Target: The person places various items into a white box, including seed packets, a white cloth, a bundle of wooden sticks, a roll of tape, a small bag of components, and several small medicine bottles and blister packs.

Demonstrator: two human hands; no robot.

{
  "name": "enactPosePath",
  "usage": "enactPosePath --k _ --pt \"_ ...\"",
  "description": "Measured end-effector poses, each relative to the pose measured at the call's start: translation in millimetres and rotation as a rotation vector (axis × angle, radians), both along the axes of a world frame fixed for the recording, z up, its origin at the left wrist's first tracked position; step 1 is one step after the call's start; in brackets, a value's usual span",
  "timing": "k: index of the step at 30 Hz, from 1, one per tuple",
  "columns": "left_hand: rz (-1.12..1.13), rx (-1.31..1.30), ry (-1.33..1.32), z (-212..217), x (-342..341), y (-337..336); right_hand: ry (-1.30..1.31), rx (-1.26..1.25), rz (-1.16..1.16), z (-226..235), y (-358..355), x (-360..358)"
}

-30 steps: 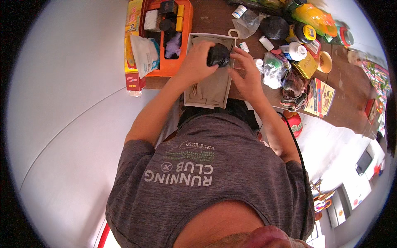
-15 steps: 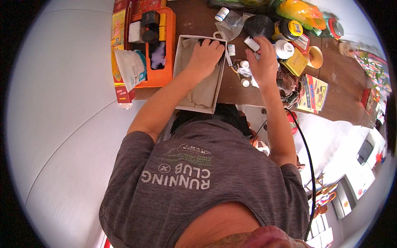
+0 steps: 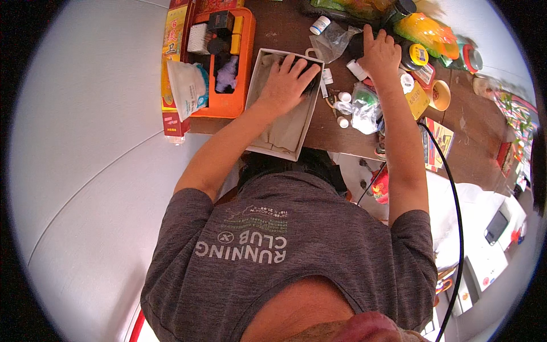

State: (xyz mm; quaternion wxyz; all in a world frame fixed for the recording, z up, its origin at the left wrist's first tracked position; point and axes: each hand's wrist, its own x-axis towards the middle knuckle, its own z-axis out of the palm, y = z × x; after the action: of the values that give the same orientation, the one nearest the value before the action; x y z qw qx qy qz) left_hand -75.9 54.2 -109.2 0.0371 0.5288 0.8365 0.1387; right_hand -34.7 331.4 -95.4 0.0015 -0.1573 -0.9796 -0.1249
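Note:
An open white box (image 3: 254,101) lined with beige paper stands at the near edge of the brown table (image 3: 285,28). My left hand (image 3: 284,84) is inside the box's far end, fingers spread and pressing down on a black object (image 3: 311,78) that shows only at my fingertips. My right hand (image 3: 379,54) reaches farther right, lying with fingers apart over a dark round thing (image 3: 356,44) next to a clear plastic bag (image 3: 333,40). Most of that dark thing is hidden by my palm.
Left of the box sits an orange tray (image 3: 242,85) with a brush, black items and a purple cloth, flanked by a yellow-red carton (image 3: 170,57) and a white packet (image 3: 185,85). Small white bottles (image 3: 320,24), a yellow jar (image 3: 419,57), a brown cup (image 3: 439,94) and a black cable (image 3: 453,199) crowd the right.
Both hands held the black object above the box a second ago. My left hand has pushed it down into the box's far end, and my right hand has let go and moved right.

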Motion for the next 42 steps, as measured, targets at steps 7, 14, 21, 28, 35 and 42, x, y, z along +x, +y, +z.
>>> enactPosePath --k 7,14,21,28,35,42 --pt "0.014 0.025 -0.046 6 2 -25 0.020 -0.088 -0.066 -16 2 3" --pt "0.028 -0.059 -0.138 1 1 -7 0.059 -0.117 -0.057 -20 -2 7" --pt "0.045 0.033 -0.038 46 19 -8 -0.033 -0.230 -0.173 -7 -4 5" --pt "0.335 0.443 -0.728 48 32 58 0.251 -0.223 -0.022 35 -20 28" --pt "0.283 0.749 -1.423 80 58 84 0.448 -0.340 0.085 122 -71 93" --pt "0.385 0.581 -1.512 62 114 24 0.407 -0.648 0.122 131 -141 163"
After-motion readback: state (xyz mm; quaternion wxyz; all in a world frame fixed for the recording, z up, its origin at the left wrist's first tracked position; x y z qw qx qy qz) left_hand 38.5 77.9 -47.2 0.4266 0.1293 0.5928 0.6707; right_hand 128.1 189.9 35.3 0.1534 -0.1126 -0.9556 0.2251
